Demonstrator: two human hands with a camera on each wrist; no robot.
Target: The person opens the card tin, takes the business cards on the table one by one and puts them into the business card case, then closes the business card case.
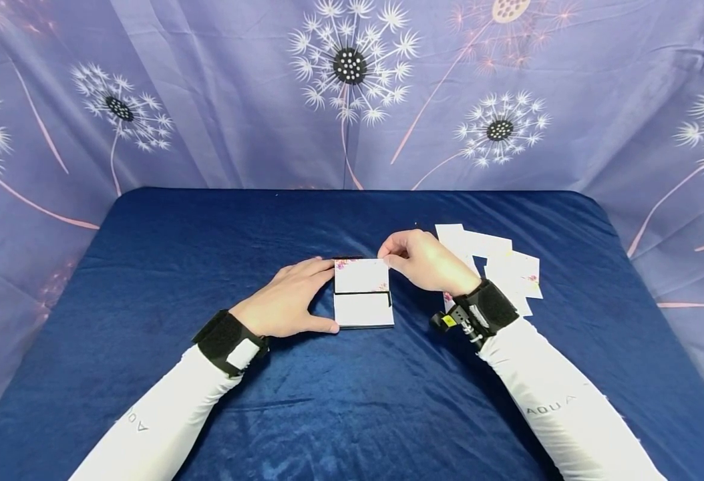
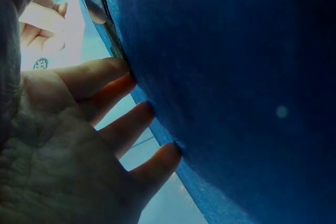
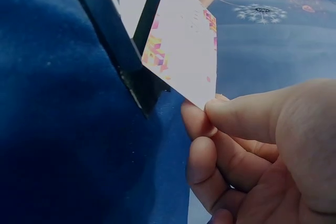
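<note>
- While I watch from the rig, the right hand (image 1: 427, 260) has thumb and forefinger pinched on one corner of a white card (image 1: 361, 275); its other fingers are curled in.
- Card sits at the far half of a shallow dark-edged box (image 3: 102, 17), mid-table; right wrist view shows it tilted. Can't tell if it touches the rim.
- Left hand (image 1: 288, 300) grasps nothing: fingers long and spread, thumb apart from them. Thumb tip is at the box's near left corner, fingertips at the far left. Left wrist view gives me a fingertip against a shiny edge.
- Near half of the box shows a plain white surface.
- Print on the card: pink, orange and yellow patterns at the corners, plus faint small marks I can't read.
- Right sleeve (image 1: 568, 427) reads "AQUA". Left sleeve (image 1: 153, 414) has similar lettering, only partly legible to me.
- Right strap (image 1: 495, 308) has a yellow patch by it, too small for me to read.
- Loose cards (image 1: 489, 244) lie overlapping on the blue cloth (image 1: 304, 414), right of the box, a few with coloured print.
</note>
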